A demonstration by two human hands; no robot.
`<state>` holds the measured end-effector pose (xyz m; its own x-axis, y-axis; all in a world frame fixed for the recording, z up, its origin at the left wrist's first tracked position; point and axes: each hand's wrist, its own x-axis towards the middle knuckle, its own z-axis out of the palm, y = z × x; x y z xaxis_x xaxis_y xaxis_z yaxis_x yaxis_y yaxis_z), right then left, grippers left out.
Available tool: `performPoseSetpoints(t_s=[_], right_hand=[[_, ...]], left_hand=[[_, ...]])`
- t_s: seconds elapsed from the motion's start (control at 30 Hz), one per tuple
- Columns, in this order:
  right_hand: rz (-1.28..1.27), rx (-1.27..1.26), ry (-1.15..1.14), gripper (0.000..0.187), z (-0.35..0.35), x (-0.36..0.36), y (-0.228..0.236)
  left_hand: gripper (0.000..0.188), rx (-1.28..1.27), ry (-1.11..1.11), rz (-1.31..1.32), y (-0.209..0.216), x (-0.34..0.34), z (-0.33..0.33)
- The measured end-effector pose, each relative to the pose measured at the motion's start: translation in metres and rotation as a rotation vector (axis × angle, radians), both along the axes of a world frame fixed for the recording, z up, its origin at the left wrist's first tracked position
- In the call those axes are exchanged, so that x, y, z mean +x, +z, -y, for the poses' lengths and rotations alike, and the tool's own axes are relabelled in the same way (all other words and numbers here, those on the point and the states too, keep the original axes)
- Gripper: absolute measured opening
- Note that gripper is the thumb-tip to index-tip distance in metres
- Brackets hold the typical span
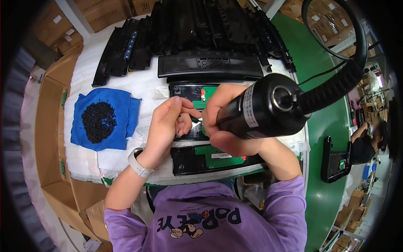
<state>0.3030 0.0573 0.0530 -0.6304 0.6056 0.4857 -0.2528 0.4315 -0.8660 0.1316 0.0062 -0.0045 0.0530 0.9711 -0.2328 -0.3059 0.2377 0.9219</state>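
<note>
My right hand (219, 103) wraps around a black corded electric screwdriver (268, 107) whose tip is hidden behind my fingers. Close beside it, my left hand (171, 117) has its thumb and fingers pinched together; whatever they hold is too small to make out. Both hands are over black plastic panels with green circuit boards. One board (199, 103) shows partly beneath my fingers. A nearer black panel (184, 163) carries another green board (220, 156). To the left, a blue cloth (131, 113) bears a pile of small black screws (98, 122).
Black plastic housings (189, 29) are heaped at the back, with a long panel (210, 66) before them. The screwdriver's thick cord (340, 86) arcs away right. A cardboard box (54, 147) stands left of the white-covered table (149, 90). Another person (367, 145) is at far right.
</note>
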Motion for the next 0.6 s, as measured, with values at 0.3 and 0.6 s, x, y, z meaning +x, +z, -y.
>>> performPoseSetpoints(t_s=[0.3, 0.6], right_hand=[[-0.28, -0.324, 0.11, 0.037, -0.01, 0.015, 0.009], [-0.628, -0.267, 0.263, 0.035, -0.036, 0.04, 0.025]], left_hand=[[0.018, 0.032, -0.034, 0.058, 0.007, 0.005, 0.001], [0.013, 0.08, -0.155, -0.1, 0.004, 0.004, 0.004]])
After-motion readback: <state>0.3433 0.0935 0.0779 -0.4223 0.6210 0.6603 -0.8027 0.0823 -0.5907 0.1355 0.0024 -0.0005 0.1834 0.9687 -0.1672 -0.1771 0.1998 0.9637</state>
